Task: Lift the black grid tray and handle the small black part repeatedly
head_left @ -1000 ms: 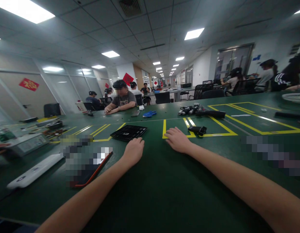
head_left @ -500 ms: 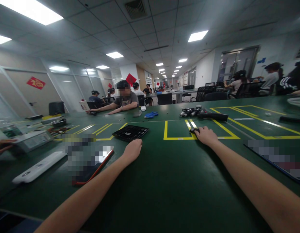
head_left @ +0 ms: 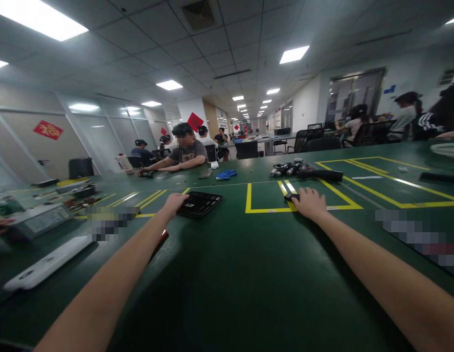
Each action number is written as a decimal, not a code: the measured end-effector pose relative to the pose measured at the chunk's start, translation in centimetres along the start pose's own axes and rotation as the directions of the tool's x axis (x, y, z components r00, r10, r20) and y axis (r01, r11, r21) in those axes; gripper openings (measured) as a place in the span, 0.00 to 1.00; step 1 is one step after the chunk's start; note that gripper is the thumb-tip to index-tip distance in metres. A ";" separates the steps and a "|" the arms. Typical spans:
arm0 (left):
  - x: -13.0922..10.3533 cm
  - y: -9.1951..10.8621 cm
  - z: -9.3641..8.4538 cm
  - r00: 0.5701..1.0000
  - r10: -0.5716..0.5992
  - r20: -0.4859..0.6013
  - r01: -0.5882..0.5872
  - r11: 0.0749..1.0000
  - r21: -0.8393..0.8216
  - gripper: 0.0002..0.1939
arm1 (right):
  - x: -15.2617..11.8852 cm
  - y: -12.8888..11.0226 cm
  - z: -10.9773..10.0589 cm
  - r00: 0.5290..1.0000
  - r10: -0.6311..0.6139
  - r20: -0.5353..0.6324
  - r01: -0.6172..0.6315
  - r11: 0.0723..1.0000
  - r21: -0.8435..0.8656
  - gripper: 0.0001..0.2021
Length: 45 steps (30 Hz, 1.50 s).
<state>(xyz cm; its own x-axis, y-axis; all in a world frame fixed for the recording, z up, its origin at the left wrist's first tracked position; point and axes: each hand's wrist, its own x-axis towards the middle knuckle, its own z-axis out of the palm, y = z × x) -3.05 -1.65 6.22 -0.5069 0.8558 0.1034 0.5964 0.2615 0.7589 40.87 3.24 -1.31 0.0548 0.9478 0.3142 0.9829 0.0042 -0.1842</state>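
Observation:
My left hand (head_left: pixel 174 203) is at the left edge of a black square tray-like panel (head_left: pixel 200 203), its fingers closed on that edge. The panel lies on the green table (head_left: pixel 219 274). Further right, my right hand (head_left: pixel 310 202) rests over a small black object (head_left: pixel 291 196), fingers bent around its right end, at the yellow-taped rectangle (head_left: pixel 251 210). Under my left forearm, a red-edged device (head_left: pixel 160 243) is mostly hidden.
A white power strip (head_left: pixel 47 264) and a grey box (head_left: pixel 39 220) lie left. Blue gloves (head_left: pixel 226 174), coiled black cables (head_left: pixel 285 168) and a black tube (head_left: pixel 324 175) lie ahead. A person (head_left: pixel 188 151) leans on the table's far side.
My left hand has moved left and forward to the panel's left edge, and its forearm now covers most of the red-edged device. My right hand stays by the small black object.

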 end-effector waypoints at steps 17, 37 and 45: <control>-1.8 0.4 4.6 0.959 0.151 0.240 -0.281 0.625 0.728 0.23 | -1.4 -4.8 0.6 0.980 -0.182 0.078 0.154 0.948 0.280 0.22; -14.1 1.8 10.7 0.730 0.648 0.217 -0.651 0.756 -0.067 0.18 | -6.9 -9.6 -0.7 0.815 -0.576 0.062 -0.002 0.104 0.995 0.21; -15.5 2.2 9.7 0.706 0.622 0.337 -0.638 0.766 -0.078 0.21 | -6.4 -9.2 0.1 0.694 -0.718 0.039 0.102 0.151 0.983 0.21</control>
<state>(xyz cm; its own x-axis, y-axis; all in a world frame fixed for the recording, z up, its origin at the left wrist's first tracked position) 12.12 -10.00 0.09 0.2233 0.9177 0.3284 0.7316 -0.3805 0.5656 31.48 -2.80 -1.72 -0.6750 0.6676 0.3142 -0.0185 0.4104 -0.9117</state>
